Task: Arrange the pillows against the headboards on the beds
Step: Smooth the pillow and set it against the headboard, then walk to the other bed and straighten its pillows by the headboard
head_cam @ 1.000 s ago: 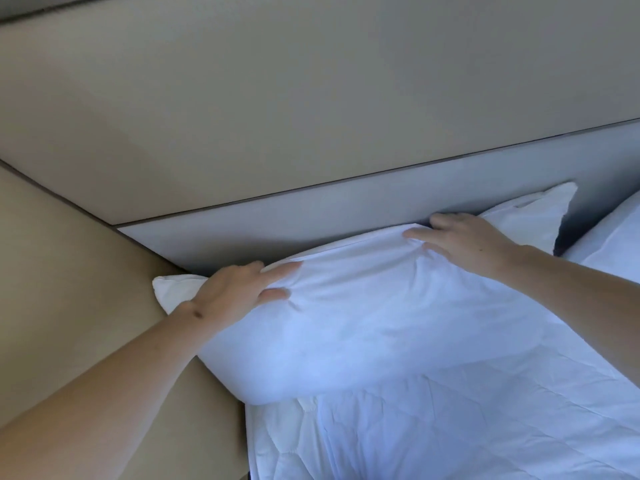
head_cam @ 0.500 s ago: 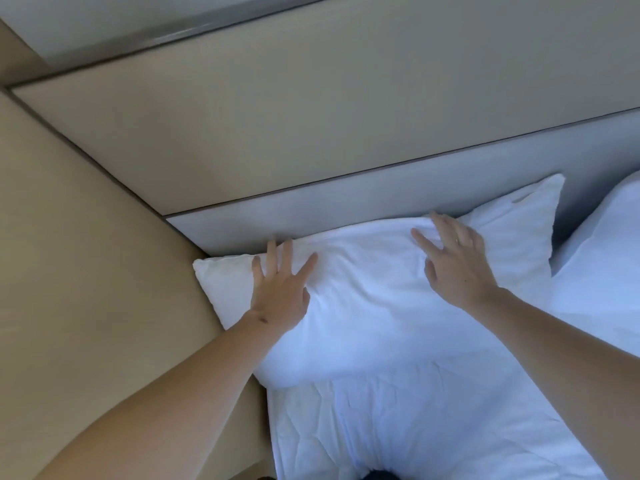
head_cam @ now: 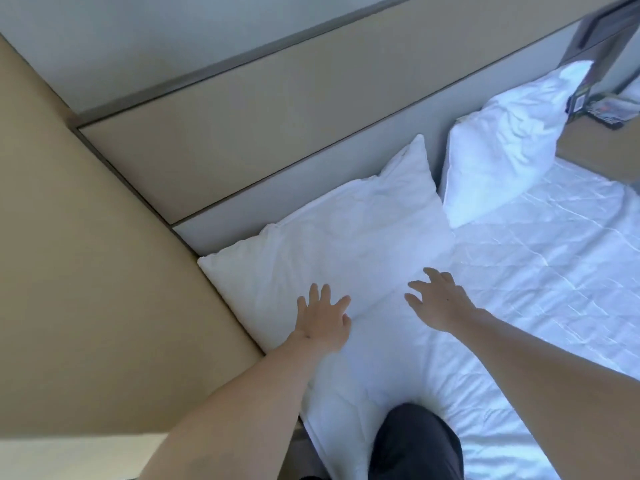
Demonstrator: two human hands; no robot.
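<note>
A white pillow point(head_cam: 332, 237) lies flat in the bed's left corner, its far edge against the grey headboard point(head_cam: 304, 181). A second white pillow point(head_cam: 505, 143) leans upright against the headboard to its right. My left hand point(head_cam: 323, 317) hovers with fingers spread over the near edge of the flat pillow, holding nothing. My right hand point(head_cam: 440, 299) is also open, fingers apart, just above the pillow's near right corner and the white quilted bed cover point(head_cam: 536, 289).
A beige wall panel point(head_cam: 86, 271) runs along the bed's left side. A bedside table point(head_cam: 595, 147) with dark items on it stands at the far right. My knee in dark trousers point(head_cam: 415, 441) rests on the bed's near edge.
Both hands have let go of the left pillow and drawn back toward me. The pillow now lies flat against the headboard. The view has pulled back, showing the second pillow and bedside table.
</note>
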